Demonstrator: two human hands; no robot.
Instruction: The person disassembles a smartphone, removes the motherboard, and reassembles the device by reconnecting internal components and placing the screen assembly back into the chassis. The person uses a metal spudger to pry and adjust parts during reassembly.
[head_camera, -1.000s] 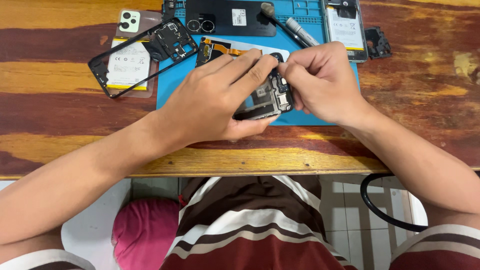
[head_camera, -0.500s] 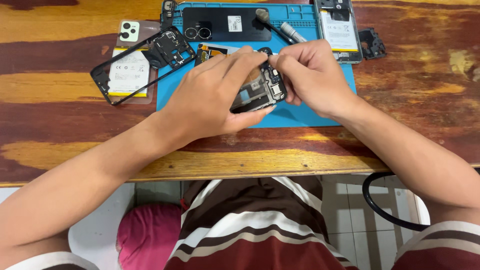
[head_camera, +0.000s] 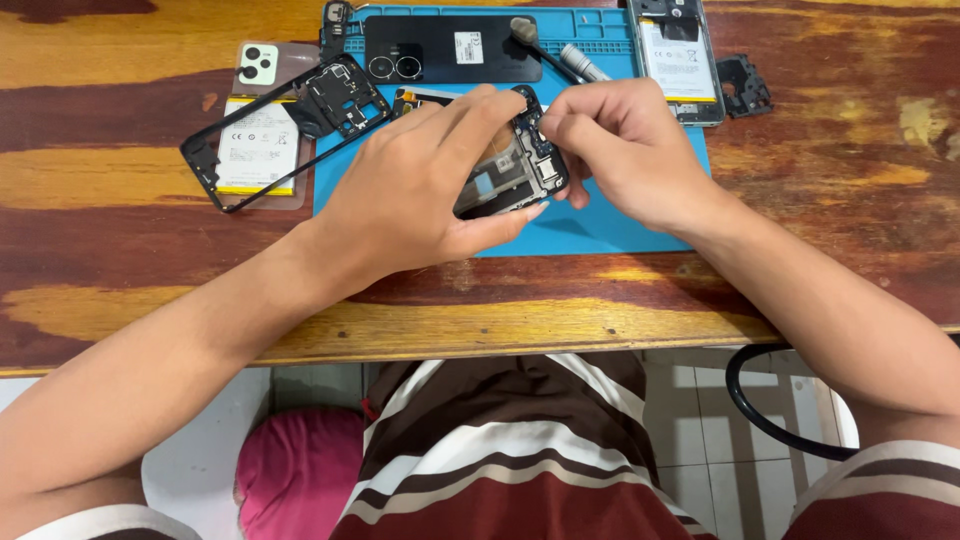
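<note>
My left hand (head_camera: 420, 190) grips an opened black phone body (head_camera: 510, 165), holding it tilted above the blue work mat (head_camera: 600, 215). Thumb below, fingers across the top, it covers most of the phone. My right hand (head_camera: 620, 150) pinches at the phone's upper right corner with fingertips closed on a small part there; the part itself is hidden by the fingers.
A black phone frame (head_camera: 215, 165) lies over a battery (head_camera: 258, 148) on the left of the wooden table (head_camera: 120, 260). A black back cover (head_camera: 450, 48), a screwdriver (head_camera: 560, 55), another open phone (head_camera: 680, 65) and a small black bracket (head_camera: 745, 85) lie at the back.
The view has shifted slightly so the mat and parts sit lower in frame. Both hands stay on the phone body, with the right fingers still working at its top corner.
</note>
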